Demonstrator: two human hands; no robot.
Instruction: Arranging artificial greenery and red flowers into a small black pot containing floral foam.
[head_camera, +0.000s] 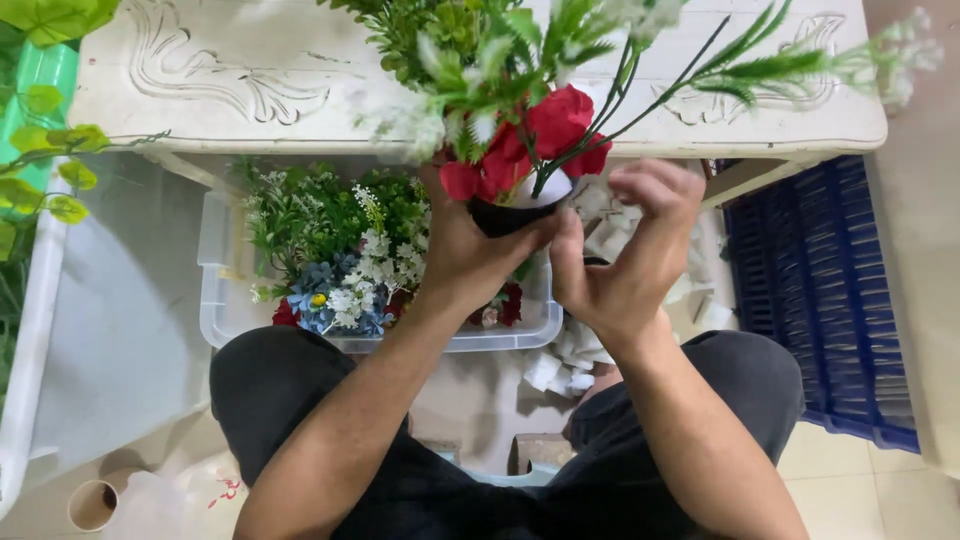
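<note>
My left hand (465, 255) grips a small black pot (497, 216) from the left and underneath, holding it up above my lap. The pot carries red artificial flowers (545, 130), green sprigs and white-tipped stems (760, 65) that spread up and to the right. My right hand (625, 255) is beside the pot on its right, fingers curled, thumb and fingertips at the pot's rim near the stems. Whether it pinches a stem is hidden.
A clear plastic bin (225, 315) with green, white, blue and red artificial flowers sits on the floor under a carved white table (240, 80). White foam pieces (575, 360) lie by my knees. A dark blue crate (820, 290) stands right; a cardboard tube (93, 503) lies lower left.
</note>
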